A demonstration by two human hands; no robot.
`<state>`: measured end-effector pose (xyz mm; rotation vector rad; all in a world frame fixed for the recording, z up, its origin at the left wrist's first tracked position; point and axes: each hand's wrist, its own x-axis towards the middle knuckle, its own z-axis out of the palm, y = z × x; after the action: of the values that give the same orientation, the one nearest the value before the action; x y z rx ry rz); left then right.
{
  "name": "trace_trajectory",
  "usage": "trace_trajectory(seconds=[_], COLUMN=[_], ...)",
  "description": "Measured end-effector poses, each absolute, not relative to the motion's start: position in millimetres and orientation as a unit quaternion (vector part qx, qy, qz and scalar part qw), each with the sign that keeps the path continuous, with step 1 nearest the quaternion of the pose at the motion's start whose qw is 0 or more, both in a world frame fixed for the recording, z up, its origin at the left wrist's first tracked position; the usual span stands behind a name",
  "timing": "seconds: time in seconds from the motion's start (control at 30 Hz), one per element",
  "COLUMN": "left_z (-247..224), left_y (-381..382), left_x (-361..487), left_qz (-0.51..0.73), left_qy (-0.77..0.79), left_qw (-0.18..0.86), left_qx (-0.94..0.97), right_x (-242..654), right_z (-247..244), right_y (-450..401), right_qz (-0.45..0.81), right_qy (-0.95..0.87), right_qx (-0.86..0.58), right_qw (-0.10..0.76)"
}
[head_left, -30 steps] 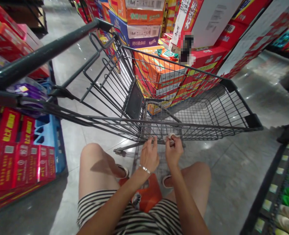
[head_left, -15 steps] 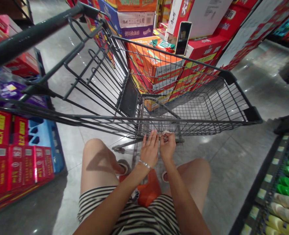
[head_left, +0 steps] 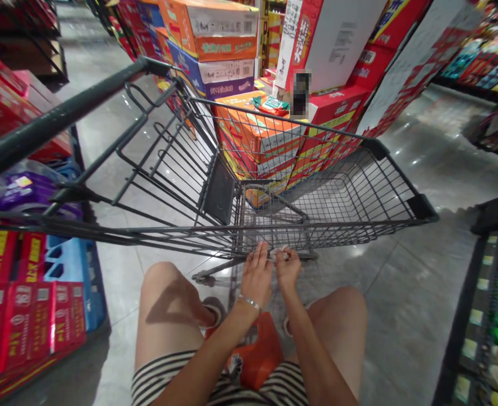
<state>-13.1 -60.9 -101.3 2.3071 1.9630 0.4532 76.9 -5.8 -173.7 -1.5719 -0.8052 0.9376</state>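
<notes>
A dark grey wire shopping cart stands across the view in front of my knees. My left hand, with a bracelet at the wrist, lies against the cart's lower frame, its fingers stretched out and close together. Just to its right, my right hand is closed with bent fingers around a small crumpled white wipe or tissue, against the same low part of the cart. Whether it is paper or cloth, I cannot tell. An orange bag sits between my legs, below my forearms.
Stacked orange cartons and red cartons rise behind the cart. A phone-like dark object, blurred out, stands upright on them near a green packet. Red boxes flank me on the left, a bottle shelf on the right.
The view has tilted up slightly, so the cart, boxes and hands appear lower. Both hands stay at the same part of the cart, with the right still closed on the white wipe or tissue.
</notes>
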Motion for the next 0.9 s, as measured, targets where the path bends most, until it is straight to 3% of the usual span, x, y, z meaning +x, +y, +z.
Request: trace_trajectory(seconds=[0.2,0.47,0.63,0.9], left_z=[-104,-110,-116,-114], left_y=[-61,-61,-60,-58], left_x=[-18,-26,-31,-41], left_qz=[0.156,0.16,0.213,0.23], left_qy=[0.634,0.612,0.594,0.578], left_qw=[0.007,-0.03,-0.051,-0.045], left_qx=[0.757,0.774,0.774,0.782], right_x=[62,57,50,48], right_z=[-140,-95,-99,-115], right_y=[-9,-28,-22,-18], right_qz=[0.441,0.326,0.236,0.199], right_qy=[-0.265,-0.348,-0.477,-0.511], right_qx=[-0.621,-0.614,-0.606,-0.594], right_qw=[0.591,0.629,0.591,0.588])
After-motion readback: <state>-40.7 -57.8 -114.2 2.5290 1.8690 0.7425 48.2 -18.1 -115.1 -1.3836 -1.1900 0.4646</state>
